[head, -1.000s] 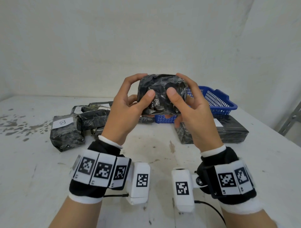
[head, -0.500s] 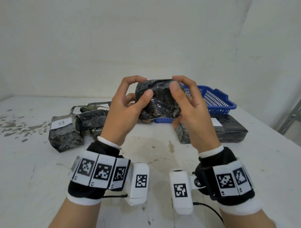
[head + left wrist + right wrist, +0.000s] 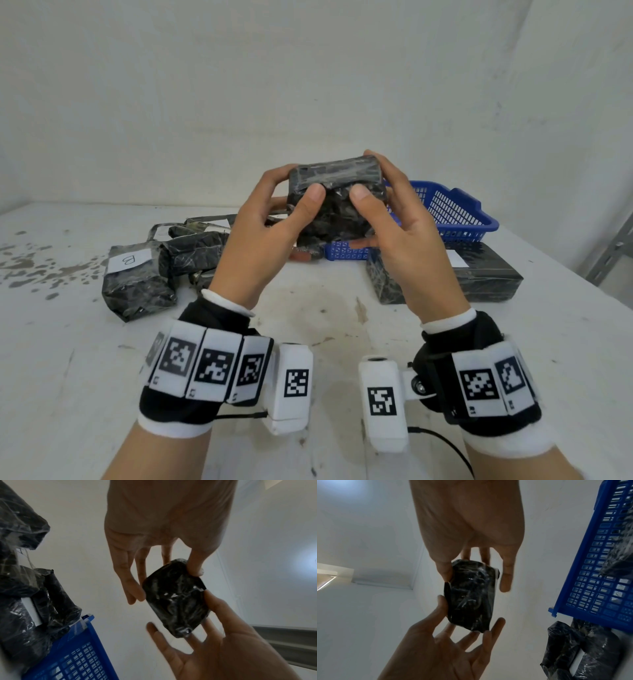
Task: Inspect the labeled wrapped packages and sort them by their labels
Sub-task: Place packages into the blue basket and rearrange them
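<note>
Small black plastic-wrapped package (image 3: 337,202) is held up above white desk (image 3: 68,342) w/ thumbs and fingers of left hand (image 3: 263,240) & right hand (image 3: 407,240) pinching its ends, prob. so hidden label can be found; none is seen yet

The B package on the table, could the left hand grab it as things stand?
Probably not yet: the left hand grips the held package with the right hand. The B package lies uncovered.

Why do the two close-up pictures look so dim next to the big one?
Head view: evenly lit, sharp, the held package glinting. Left wrist view: looks up at bright walls, so the left hand and right hand fall into shade; blurred fingers. Right wrist view: the same backlight; basket edges bent by the wide lens.
</note>
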